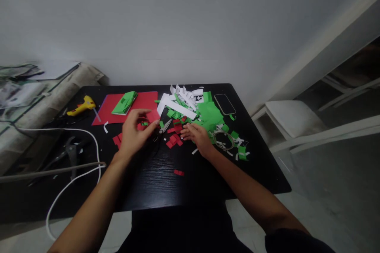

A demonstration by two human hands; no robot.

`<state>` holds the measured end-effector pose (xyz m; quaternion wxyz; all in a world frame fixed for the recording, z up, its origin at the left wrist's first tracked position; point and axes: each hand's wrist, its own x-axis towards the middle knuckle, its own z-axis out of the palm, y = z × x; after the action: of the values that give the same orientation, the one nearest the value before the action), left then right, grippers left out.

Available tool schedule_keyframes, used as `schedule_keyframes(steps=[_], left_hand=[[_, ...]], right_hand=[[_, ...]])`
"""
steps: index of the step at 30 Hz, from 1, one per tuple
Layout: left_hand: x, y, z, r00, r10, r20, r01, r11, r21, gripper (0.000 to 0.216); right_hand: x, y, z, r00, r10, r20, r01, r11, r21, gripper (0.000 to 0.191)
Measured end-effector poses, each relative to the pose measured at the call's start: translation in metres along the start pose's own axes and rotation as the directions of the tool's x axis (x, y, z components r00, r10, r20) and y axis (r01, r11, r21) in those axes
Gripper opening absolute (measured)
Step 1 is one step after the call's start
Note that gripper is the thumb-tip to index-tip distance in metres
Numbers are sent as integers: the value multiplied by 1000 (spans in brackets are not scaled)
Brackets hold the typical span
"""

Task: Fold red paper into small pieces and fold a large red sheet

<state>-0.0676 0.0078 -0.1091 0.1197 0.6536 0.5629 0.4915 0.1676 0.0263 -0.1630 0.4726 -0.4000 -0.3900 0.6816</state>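
Note:
A piece of red paper (153,116) is held between the thumb and fingers of my left hand (134,130), above the left part of the pile. My right hand (197,136) rests low over the scraps, palm side inward, its fingers loosely stretched and slightly apart beside small folded red paper pieces (174,140); I make out nothing held in it. Between the hands lie scissors (165,126), blades pointing away to the right, their handles in shadow. One more small red piece (179,172) lies nearer the table's front edge. Other red pieces are partly covered by my left hand.
Green paper (210,114) and white strips (181,107) heap behind my right hand, with a tape ring (223,140) and phone (225,104) to the right. Red sheets (103,106), a green folded stack (124,102), a yellow glue gun (81,106) and a white cable (96,146) are left.

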Motion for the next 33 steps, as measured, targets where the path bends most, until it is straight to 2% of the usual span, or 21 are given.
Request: schedule_keyframes(steps=[3, 5, 7, 10, 16, 20, 23, 29, 33], left_hand=[[1, -11, -25, 994, -57, -98, 64, 995, 71, 42], [-2, -21, -35, 990, -104, -96, 117, 982, 150, 45], [-6, -31, -40, 987, -158, -13, 155, 944, 292, 50], [-12, -44, -42, 959, -251, 133, 167, 878, 449, 54], [-22, -57, -46, 949, -233, 214, 100, 863, 496, 55], [-27, -55, -41, 930, -245, 273, 63, 839, 540, 73], [-28, -51, -29, 925, -254, 283, 48, 816, 576, 78], [-29, -58, -4, 927, -275, 254, 60, 780, 623, 59], [-30, -69, -6, 942, -242, 233, 65, 812, 579, 53]], right_hand=[[2, 3, 0, 1000, -6, -16, 6, 1000, 7, 46], [3, 6, 1, 1000, -17, -15, 17, 1000, 7, 46], [3, 8, 2, 1000, -25, -8, 25, 1000, 3, 47], [1, 8, 3, 1000, -12, 11, 12, 1000, -2, 45], [-1, 4, 4, 998, 26, 50, -25, 1000, -12, 46], [-3, 1, 6, 996, 42, 76, -42, 999, -12, 47], [-4, 0, 7, 995, 54, 87, -53, 999, -12, 47], [-3, 1, 6, 994, 67, 85, -66, 998, -5, 47], [-2, 3, 5, 994, 67, 84, -68, 998, 6, 45]])
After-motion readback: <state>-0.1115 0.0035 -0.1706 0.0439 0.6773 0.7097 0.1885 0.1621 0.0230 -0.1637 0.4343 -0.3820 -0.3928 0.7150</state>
